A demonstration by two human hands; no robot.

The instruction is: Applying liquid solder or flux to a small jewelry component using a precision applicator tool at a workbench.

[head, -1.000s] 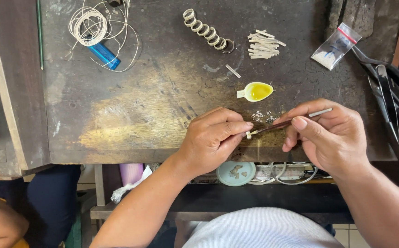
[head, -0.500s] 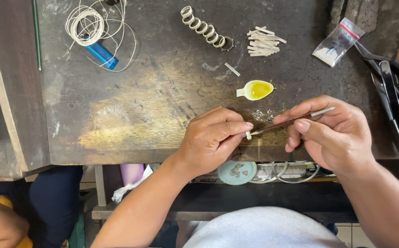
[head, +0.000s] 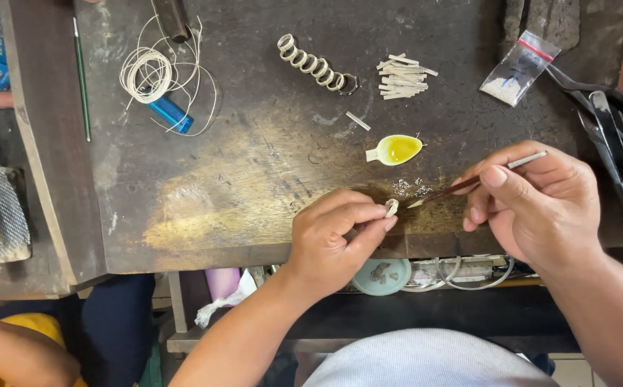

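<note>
- The left hand (head: 333, 236) is seen low in the middle of the frame, curled nearly shut; a small pale ring piece (head: 391, 208) is pinched between its thumb and forefinger, at the front edge of the dark workbench (head: 254, 179).
- The left forearm is angled up from the bottom centre, with the wrist bent slightly towards the right.
- The right hand (head: 540, 204) is placed at the right of centre, its fingers closed round a thin brush (head: 476, 182), which is gripped like a pen.
- The brush is slanted down to the left, and its tip is brought just beside the ring piece; whether they touch cannot be told.
- The right forearm is seen entering from the lower right corner.
- A small spoon-shaped dish of yellow liquid (head: 396, 150) is found just above the two hands.
- Further up, a row of pale rings (head: 315, 64) and a heap of short pale strips (head: 403, 76) are laid out.
- A coil of white thread (head: 150, 74) is seen at the upper left.
</note>
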